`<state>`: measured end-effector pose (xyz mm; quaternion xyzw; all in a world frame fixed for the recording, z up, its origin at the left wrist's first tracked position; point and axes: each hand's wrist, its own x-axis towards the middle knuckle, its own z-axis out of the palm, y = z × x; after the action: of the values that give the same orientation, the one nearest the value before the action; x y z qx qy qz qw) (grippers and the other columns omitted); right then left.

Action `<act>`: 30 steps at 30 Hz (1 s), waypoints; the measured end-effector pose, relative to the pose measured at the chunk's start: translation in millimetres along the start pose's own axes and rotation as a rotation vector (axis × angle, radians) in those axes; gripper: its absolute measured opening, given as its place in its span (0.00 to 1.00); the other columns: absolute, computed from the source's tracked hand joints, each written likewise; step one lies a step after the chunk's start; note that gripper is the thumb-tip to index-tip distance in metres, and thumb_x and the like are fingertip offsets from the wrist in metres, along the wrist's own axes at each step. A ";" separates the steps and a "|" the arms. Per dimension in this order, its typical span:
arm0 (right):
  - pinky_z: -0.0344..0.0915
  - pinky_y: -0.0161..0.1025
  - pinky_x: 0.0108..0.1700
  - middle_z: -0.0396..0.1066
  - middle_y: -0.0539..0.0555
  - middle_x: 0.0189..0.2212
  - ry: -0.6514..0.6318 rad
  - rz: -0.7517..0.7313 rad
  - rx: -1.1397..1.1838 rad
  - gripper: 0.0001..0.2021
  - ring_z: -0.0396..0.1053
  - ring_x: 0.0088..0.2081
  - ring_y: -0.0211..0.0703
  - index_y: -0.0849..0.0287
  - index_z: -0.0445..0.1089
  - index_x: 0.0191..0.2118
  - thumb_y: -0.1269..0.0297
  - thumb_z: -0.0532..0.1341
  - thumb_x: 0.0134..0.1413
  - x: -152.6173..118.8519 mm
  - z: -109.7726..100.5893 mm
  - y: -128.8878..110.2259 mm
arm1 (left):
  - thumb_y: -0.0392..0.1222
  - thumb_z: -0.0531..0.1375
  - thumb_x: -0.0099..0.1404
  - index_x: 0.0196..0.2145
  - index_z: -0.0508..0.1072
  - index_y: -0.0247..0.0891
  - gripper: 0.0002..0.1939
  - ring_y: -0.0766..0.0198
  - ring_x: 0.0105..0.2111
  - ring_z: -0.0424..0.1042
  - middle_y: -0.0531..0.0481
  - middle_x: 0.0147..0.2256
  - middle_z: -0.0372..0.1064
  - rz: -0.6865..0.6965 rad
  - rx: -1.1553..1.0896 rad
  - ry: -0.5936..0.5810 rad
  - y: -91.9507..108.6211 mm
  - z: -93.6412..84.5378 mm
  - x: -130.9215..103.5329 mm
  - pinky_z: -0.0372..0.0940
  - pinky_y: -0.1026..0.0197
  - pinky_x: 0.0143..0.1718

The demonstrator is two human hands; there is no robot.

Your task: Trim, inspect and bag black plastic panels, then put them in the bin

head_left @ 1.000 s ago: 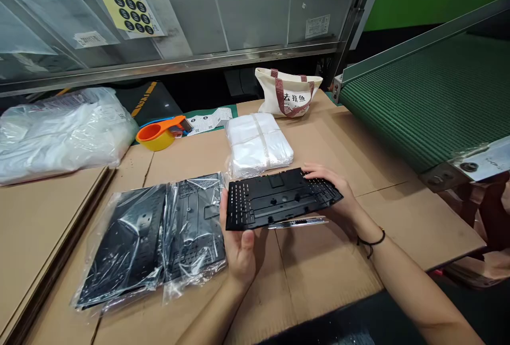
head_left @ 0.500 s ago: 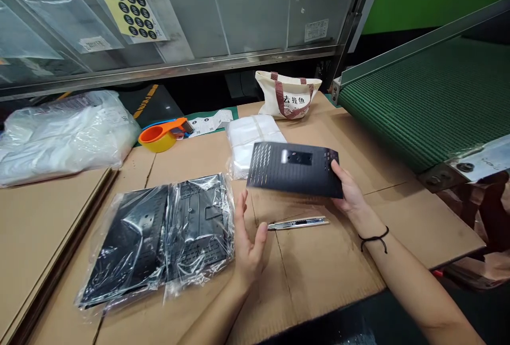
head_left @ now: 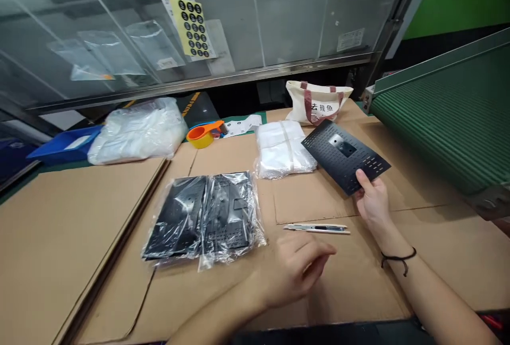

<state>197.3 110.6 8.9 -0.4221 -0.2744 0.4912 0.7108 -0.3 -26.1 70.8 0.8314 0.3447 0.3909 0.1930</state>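
A thin black perforated plate (head_left: 324, 156) is held up and tilted in my right hand (head_left: 372, 199), with the thumb on top near its lower right corner. My left hand (head_left: 300, 260), a little blurred, hovers with curled fingers and shows nothing in its grip. Just beyond it a utility knife (head_left: 316, 228) lies flat on the cardboard (head_left: 303, 201). To the left, black plates in clear plastic film lie side by side, one smooth packed plate (head_left: 179, 217) and one packed plate with moulded ribs (head_left: 228, 212).
A stack of clear bags (head_left: 283, 148) lies behind the knife, with a cloth tote bag (head_left: 316, 103) beyond. Further left are an orange tape dispenser (head_left: 205, 132), a plastic-wrapped bundle (head_left: 139, 130) and a blue tray (head_left: 66, 146). A green conveyor belt (head_left: 446, 122) borders the right side.
My right hand has turned the black plate to a steeper slant and shifted it right. My left hand has gone from spread fingers to curled ones, nearer me. The view has swung left.
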 end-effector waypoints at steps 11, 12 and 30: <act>0.71 0.46 0.45 0.78 0.58 0.38 -0.114 -0.212 -0.392 0.23 0.75 0.39 0.48 0.62 0.75 0.38 0.46 0.68 0.44 -8.7 -5.4 2.6 | 0.31 0.53 0.68 0.40 0.73 0.32 0.09 0.53 0.41 0.73 0.39 0.40 0.72 -0.395 0.848 -0.322 -104.7 -50.4 85.2 0.67 0.56 0.39; 0.71 0.46 0.43 0.78 0.58 0.37 -0.135 -0.210 -0.405 0.23 0.75 0.38 0.49 0.62 0.75 0.37 0.46 0.68 0.43 -11.7 -4.2 1.3 | 0.29 0.53 0.66 0.39 0.73 0.31 0.09 0.51 0.42 0.72 0.36 0.40 0.72 -0.400 0.873 -0.338 -114.2 -50.4 87.2 0.67 0.55 0.39; 0.68 0.51 0.53 0.77 0.60 0.43 -0.242 -0.250 -0.459 0.28 0.74 0.47 0.57 0.63 0.76 0.43 0.42 0.65 0.46 -30.0 4.7 -7.5 | 0.22 0.50 0.60 0.43 0.70 0.34 0.17 0.55 0.40 0.71 0.40 0.37 0.73 -0.413 0.939 -0.407 -152.6 -56.9 105.3 0.65 0.58 0.37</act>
<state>185.9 83.0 18.5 -0.4732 -0.5109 0.3717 0.6139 -61.2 158.0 70.4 0.8021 0.5936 -0.0194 -0.0629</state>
